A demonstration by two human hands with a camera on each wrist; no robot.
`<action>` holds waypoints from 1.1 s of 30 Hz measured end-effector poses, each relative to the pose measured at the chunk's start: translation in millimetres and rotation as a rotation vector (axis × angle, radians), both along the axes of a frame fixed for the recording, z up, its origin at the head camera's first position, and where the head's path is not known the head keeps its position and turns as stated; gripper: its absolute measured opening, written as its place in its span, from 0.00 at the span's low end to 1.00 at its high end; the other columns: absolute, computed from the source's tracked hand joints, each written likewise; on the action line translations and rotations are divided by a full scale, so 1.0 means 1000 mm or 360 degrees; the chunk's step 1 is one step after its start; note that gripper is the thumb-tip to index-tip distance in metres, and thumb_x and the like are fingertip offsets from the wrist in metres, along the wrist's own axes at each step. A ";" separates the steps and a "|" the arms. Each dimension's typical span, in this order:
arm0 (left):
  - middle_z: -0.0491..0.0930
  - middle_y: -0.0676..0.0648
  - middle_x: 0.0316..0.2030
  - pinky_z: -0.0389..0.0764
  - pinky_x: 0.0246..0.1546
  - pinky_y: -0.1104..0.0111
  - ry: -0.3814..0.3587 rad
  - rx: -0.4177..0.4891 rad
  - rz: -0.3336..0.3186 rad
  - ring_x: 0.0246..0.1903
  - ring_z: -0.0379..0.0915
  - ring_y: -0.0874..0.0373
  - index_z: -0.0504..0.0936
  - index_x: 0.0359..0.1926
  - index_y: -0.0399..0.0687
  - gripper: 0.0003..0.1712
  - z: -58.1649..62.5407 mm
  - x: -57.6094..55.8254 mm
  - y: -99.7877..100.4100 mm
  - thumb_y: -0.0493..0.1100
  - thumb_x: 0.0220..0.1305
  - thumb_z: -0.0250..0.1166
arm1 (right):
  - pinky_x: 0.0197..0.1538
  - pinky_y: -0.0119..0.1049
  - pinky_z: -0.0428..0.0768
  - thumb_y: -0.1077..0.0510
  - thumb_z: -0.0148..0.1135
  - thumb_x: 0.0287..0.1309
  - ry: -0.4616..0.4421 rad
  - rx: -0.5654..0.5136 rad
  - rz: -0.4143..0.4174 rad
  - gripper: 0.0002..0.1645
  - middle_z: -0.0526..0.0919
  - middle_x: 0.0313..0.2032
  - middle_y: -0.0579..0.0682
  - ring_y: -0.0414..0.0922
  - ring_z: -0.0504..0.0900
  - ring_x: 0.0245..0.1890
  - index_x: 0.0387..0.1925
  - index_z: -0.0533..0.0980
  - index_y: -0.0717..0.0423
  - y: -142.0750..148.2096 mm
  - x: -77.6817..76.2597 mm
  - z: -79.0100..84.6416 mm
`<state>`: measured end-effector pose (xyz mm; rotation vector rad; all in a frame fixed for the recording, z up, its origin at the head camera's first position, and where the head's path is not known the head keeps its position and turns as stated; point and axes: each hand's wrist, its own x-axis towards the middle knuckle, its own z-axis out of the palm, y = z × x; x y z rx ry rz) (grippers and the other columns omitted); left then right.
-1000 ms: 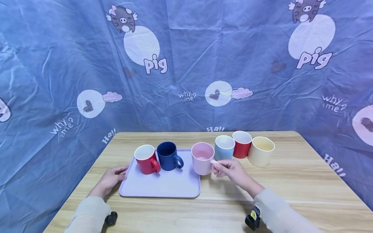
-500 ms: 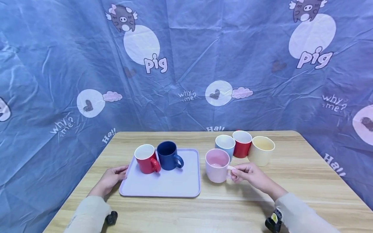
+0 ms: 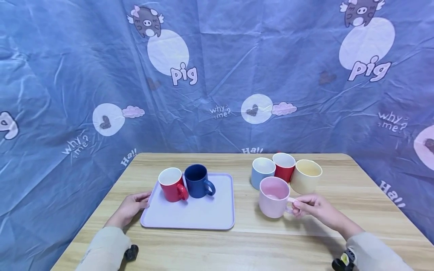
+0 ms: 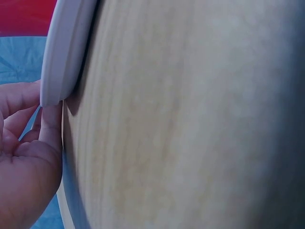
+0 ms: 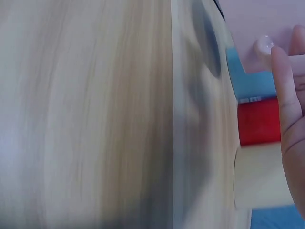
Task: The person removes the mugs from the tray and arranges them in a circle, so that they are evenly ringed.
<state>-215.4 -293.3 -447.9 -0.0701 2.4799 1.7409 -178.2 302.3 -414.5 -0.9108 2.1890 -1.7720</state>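
Note:
My right hand [image 3: 310, 206] pinches the handle of a pink mug [image 3: 274, 201], held upright. In the right wrist view the pink mug [image 5: 257, 24] hangs a little above the table, apart from its shadow. A light blue mug [image 3: 261, 177], a red mug [image 3: 285, 171] and a cream mug [image 3: 306, 180] stand close behind it. My left hand [image 3: 130, 207] holds the left edge of a lilac tray [image 3: 190, 216]; in the left wrist view its fingertips are partly hidden at the tray's rim [image 4: 66, 57]. On the tray stand another red mug [image 3: 173, 190] and a dark blue mug [image 3: 198, 184].
A wooden table [image 3: 217, 250] lies under everything. Behind it and at both sides hangs a blue printed cloth [image 3: 217, 75]. The two mugs on the tray stand at its back left, handles toward the right.
My right hand has carried the pink mug from over the tray's right edge to the right and nearer to me. My left hand has stayed at the tray's edge.

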 end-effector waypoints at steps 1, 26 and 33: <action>0.68 0.25 0.57 0.78 0.50 0.66 -0.0002 -0.0001 0.0003 0.58 0.66 0.38 0.63 0.61 0.18 0.29 0.000 0.000 0.000 0.23 0.58 0.56 | 0.37 0.39 0.84 0.72 0.47 0.65 0.0006 -0.0002 0.0008 0.13 0.84 0.31 0.43 0.36 0.82 0.34 0.41 0.79 0.69 0.005 0.001 0.000; 0.67 0.24 0.57 0.78 0.50 0.65 -0.0010 0.0000 0.0013 0.58 0.66 0.38 0.62 0.61 0.18 0.29 0.000 0.000 0.001 0.23 0.58 0.56 | 0.40 0.37 0.84 0.76 0.41 0.65 -0.0064 -0.0094 -0.0041 0.22 0.86 0.35 0.52 0.43 0.84 0.36 0.45 0.81 0.63 0.081 0.012 -0.010; 0.67 0.25 0.57 0.78 0.50 0.65 -0.0010 -0.0003 0.0022 0.58 0.66 0.37 0.63 0.61 0.18 0.29 0.000 0.001 0.002 0.22 0.57 0.56 | 0.42 0.35 0.83 0.78 0.38 0.65 -0.0080 -0.0192 0.0004 0.27 0.85 0.37 0.54 0.44 0.84 0.37 0.48 0.80 0.58 0.095 0.012 -0.014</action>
